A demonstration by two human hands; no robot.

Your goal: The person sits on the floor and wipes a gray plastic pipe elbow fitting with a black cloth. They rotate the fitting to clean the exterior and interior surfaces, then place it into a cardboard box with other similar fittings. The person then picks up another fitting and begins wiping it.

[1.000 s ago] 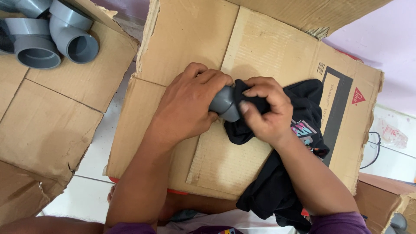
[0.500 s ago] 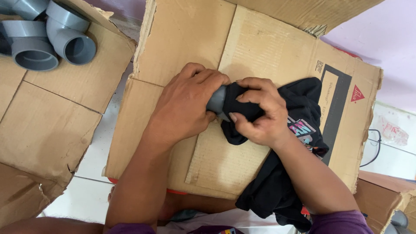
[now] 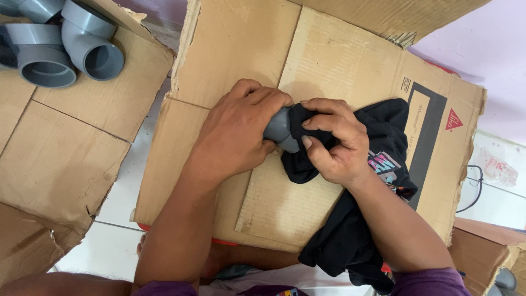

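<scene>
My left hand (image 3: 238, 137) wraps around a grey plastic pipe fitting (image 3: 280, 130), of which only a small part shows between the hands. My right hand (image 3: 331, 143) presses a bunched part of a black cloth (image 3: 378, 164) with a coloured print against the fitting's end. The rest of the cloth trails down over my right forearm. Both hands work above a flattened brown cardboard box (image 3: 263, 60) lying across my lap.
Several grey pipe elbows (image 3: 66, 46) lie at the top left on another sheet of cardboard (image 3: 49, 159). White floor tiles (image 3: 129, 186) show between the two sheets. A black cable (image 3: 475, 189) and more cardboard (image 3: 482, 246) are at the right.
My right hand has shifted the cloth over the fitting's end, fingers re-gripping. My left hand keeps its hold in about the same place.
</scene>
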